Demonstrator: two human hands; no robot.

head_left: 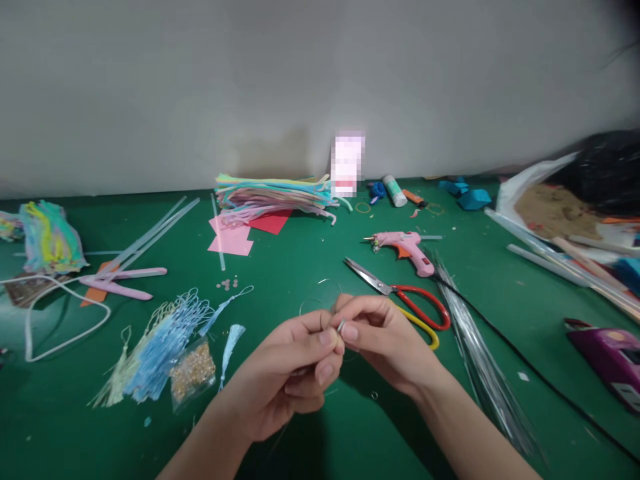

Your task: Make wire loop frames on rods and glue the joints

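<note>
My left hand (293, 373) and my right hand (385, 337) meet over the middle of the green table (310, 427). Both are pinched together on a small silvery metal piece (341, 326) between the fingertips. A thin wire loop (320, 297) curls up just behind my fingers; whether it joins the piece is unclear. Red-and-yellow-handled scissors (405, 300) lie just right of my right hand. A pink glue gun (407, 247) lies behind them.
Light blue tassels (165, 340) and a bag of gold beads (193, 370) lie left. Pastel pipe cleaners (275, 193), pink paper (231, 240), glue sticks (150, 237) at back. Silver tinsel strands (480, 353), black cord, a purple tool (607, 357) and bags sit right.
</note>
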